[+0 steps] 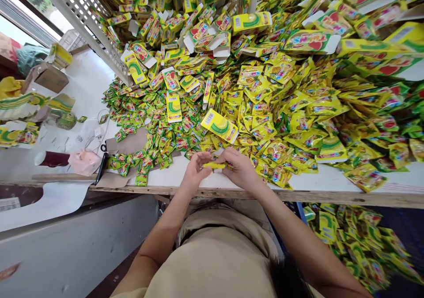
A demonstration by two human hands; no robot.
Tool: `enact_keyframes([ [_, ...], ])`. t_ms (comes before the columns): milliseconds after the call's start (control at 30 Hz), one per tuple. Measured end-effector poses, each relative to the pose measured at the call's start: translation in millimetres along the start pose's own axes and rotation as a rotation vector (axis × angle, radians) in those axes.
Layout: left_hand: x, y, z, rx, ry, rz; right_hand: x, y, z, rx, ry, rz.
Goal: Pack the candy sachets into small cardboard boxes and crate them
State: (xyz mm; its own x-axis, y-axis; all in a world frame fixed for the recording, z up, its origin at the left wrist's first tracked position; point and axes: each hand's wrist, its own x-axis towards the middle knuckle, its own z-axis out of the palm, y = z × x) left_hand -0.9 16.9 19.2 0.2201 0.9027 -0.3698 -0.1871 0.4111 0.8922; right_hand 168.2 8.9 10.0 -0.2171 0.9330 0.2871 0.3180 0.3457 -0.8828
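Close to the table's front edge, my left hand (196,172) and my right hand (240,169) hold a small yellow packet (214,165) between them, fingers bent around its two ends. Just beyond my hands lies a yellow-green box (219,126) with a barcode. Many yellow packets (274,152) are piled to the right of my right hand. Left of my left hand are small green packets (159,143), some in joined strips. Another yellow box (174,107) rests on them.
A white plastic crate (114,53) full of boxes stands at the back. Black scissors (102,165), a pink bag (84,160) and a dark red roll (53,159) lie at the left. Below the table edge (298,196), at the right, a blue bin (300,214) holds more packets.
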Motion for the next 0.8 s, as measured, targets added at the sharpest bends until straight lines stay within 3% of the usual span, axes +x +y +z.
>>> enact_keyframes([
  [133,7,2,-4.0,-0.151,-0.111,-0.315,-3,1,-2,-0.147,-0.055,-0.156],
  [200,10,2,-5.3,-0.149,-0.067,-0.305,-6,2,-3,-0.132,-0.058,-0.108],
  [333,13,1,-4.4,-0.035,0.11,-0.026,-15,4,-4,0.353,-0.056,0.181],
  [400,11,-1,0.2,0.109,0.099,0.093,-19,4,-2,0.643,-0.106,0.318],
  [467,7,-6,7.6,0.245,0.049,0.166,-20,4,3,0.775,-0.1,0.433],
  [600,6,-7,20.4,0.395,0.018,0.314,-19,10,7,0.689,0.08,0.577],
  [700,22,10,24.2,0.537,0.156,0.504,-22,17,2,0.601,0.174,0.588],
  [800,54,39,28.0,0.739,0.292,0.697,-29,18,-4,0.557,0.203,0.592],
])
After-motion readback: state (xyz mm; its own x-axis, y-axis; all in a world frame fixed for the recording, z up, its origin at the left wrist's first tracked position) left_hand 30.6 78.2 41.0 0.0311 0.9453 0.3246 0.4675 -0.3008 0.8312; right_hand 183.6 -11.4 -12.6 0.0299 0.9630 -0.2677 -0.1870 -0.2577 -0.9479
